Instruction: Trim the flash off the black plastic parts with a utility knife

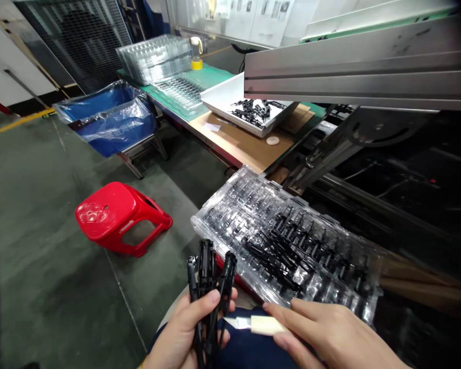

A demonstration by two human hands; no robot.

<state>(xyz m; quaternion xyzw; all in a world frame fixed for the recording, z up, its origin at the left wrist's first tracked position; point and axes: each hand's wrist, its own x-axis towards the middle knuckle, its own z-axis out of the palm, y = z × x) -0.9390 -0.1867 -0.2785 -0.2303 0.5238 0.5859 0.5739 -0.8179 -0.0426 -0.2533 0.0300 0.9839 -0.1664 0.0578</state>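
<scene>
Black plastic parts point(209, 287), a small bunch, are gripped upright in the left hand point(184, 333), fingers closed round them. A small cream-handled blade point(253, 324) is pinched by the right hand point(326, 335), tip just beside the bunch. Trimming seems in hand; next, blade must be brought onto a part. Clear tray point(288, 241) of trimmed-looking parts rests just behind.

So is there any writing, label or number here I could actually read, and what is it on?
None can be read.
Papers on the back wall: printed, but too small and blurred.
Small slip on the brown bench top: too small to tell.
Clear tray of black parts, black parts in the left hand, and the pale tool in the right hand: no text visible.
</scene>
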